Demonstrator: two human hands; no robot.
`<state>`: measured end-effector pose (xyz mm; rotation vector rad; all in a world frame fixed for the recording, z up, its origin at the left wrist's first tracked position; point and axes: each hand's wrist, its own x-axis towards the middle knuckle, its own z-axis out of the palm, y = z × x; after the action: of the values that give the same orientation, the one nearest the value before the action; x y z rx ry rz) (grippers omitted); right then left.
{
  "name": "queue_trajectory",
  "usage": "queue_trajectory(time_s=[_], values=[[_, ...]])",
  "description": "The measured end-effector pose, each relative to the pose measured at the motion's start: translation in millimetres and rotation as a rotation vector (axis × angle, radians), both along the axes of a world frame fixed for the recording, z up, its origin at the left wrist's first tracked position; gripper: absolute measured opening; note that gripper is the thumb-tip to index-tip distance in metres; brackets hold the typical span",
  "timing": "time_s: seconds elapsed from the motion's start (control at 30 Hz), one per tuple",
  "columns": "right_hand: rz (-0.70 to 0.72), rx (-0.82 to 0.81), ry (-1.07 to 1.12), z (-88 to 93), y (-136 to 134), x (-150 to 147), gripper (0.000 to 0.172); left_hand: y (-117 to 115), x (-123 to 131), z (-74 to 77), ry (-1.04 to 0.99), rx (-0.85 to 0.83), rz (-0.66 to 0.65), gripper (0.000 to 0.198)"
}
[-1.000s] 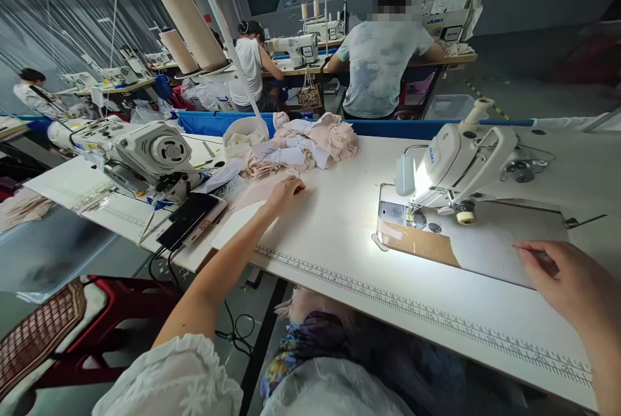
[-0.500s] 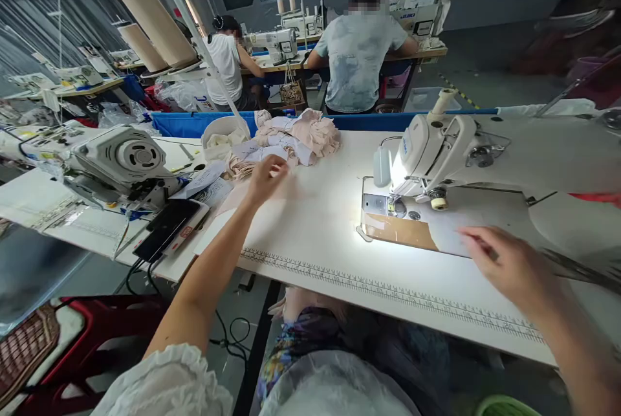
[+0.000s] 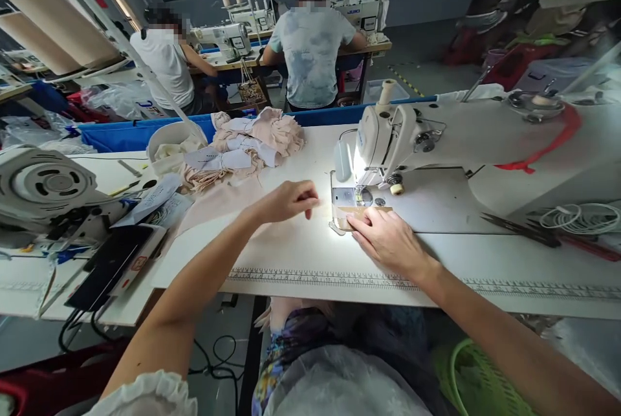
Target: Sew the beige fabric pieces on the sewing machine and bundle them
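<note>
My left hand [image 3: 290,201] is over the white table just left of the sewing machine [image 3: 383,144]. Its fingers are curled and pressed together; whether anything thin is between them, I cannot make out. Flat on the machine bed lies my right hand [image 3: 388,240], fingers stretched over a brown strip [image 3: 345,219] in front of the needle. The machine's lamp lights this spot. Bundles of pale pink cloth pieces [image 3: 284,134] with white paper slips are at the back left. A flat pale pink piece [image 3: 216,206] lies before them.
A phone [image 3: 109,267] and a second machine [image 3: 48,183] stand at the left. Scissors [image 3: 521,229] and a coiled white cord [image 3: 579,218] lie at the right. A measuring tape [image 3: 315,277] runs along the front edge. Two people sit at machines beyond the blue cloth trough [image 3: 121,138].
My left hand has come right, from the cloth bundles toward the needle area. My right hand has moved left onto the brown strip. The view has turned to the right.
</note>
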<state>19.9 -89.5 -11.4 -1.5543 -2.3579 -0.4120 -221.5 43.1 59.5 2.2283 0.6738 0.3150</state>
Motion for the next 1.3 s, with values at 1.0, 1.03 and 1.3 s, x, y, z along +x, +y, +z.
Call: queue_trajectory(time_s=[1.0, 1.03, 1.3], values=[[0.022, 0.017, 0.166, -3.8, 1, 12, 0.038, -1, 83, -40.9, 0.189, -0.129, 0.134, 0.014], [0.02, 0.017, 0.157, -3.2, 1, 10, 0.038, 0, 83, -41.5, 0.187, -0.119, 0.126, 0.014], [-0.002, -0.022, 0.097, -0.3, 1, 1, 0.039, -6, 75, -43.6, 0.246, 0.396, 0.082, 0.01]])
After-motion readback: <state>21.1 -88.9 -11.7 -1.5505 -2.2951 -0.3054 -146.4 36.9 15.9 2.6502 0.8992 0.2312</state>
